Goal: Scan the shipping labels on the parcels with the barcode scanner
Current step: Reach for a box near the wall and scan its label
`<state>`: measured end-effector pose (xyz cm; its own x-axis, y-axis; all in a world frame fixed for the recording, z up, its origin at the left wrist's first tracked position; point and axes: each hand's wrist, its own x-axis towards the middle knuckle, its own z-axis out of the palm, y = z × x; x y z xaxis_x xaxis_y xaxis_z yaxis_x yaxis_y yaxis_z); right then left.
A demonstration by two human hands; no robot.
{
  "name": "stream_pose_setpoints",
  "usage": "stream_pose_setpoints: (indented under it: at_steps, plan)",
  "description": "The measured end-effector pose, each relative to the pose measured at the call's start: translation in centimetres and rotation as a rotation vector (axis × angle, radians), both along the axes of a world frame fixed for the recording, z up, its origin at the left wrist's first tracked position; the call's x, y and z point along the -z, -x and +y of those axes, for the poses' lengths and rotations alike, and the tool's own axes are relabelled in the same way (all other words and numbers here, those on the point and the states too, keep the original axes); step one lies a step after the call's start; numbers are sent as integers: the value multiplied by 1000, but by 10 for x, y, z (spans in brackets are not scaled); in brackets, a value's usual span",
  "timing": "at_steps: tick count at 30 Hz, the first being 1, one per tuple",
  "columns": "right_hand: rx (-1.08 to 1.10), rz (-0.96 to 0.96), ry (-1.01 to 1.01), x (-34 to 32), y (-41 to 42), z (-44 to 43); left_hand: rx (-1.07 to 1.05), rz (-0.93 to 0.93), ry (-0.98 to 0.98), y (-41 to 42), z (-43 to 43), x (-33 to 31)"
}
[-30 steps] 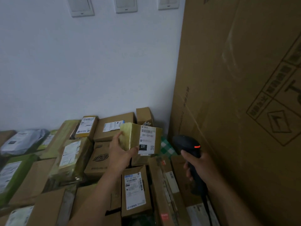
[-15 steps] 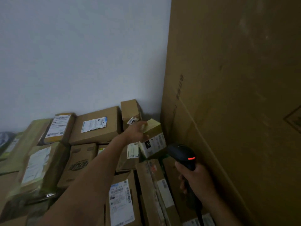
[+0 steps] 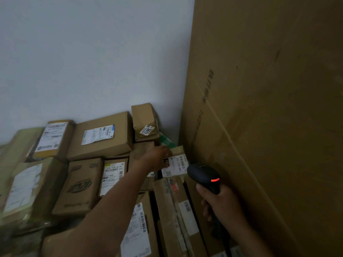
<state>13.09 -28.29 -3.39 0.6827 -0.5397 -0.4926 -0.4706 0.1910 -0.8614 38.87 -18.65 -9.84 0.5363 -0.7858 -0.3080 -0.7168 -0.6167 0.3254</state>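
Hands: left [image 3: 157, 156] on parcel [image 3: 176, 164] (label up), right [image 3: 220, 203] gripping scanner [image 3: 204, 176].

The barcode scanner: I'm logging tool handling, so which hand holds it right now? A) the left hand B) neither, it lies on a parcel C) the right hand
C: the right hand grips the barcode scanner by its handle, while the left hand reaches to a small parcel.
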Motion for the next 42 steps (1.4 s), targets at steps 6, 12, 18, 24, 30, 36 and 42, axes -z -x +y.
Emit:
stream_pose_setpoints:
  at_steps: [6,12,18,24,30,36,42]
  plan:
    - [-54,-90,77,-34,-24,7,-184,-166,260,-6,21,-12]
    - [-88,-174,93,-57,-75,-3,-603,-234,491,-39,23,-41]
    - [-104,-129,53,-43,-101,-14,-771,-148,334,-63,-7,-39]
    - [-133,-107,15,-26,-104,-21,-958,-64,332,-74,-29,-26]
    - [-123,-161,-47,-38,-96,-21,-976,9,584,-47,-15,-40]
    - [-103,-256,-77,-61,-74,-9,-931,265,979,20,22,-72]
    - [-123,-280,-107,-91,-38,0,-967,552,1121,100,67,-129]
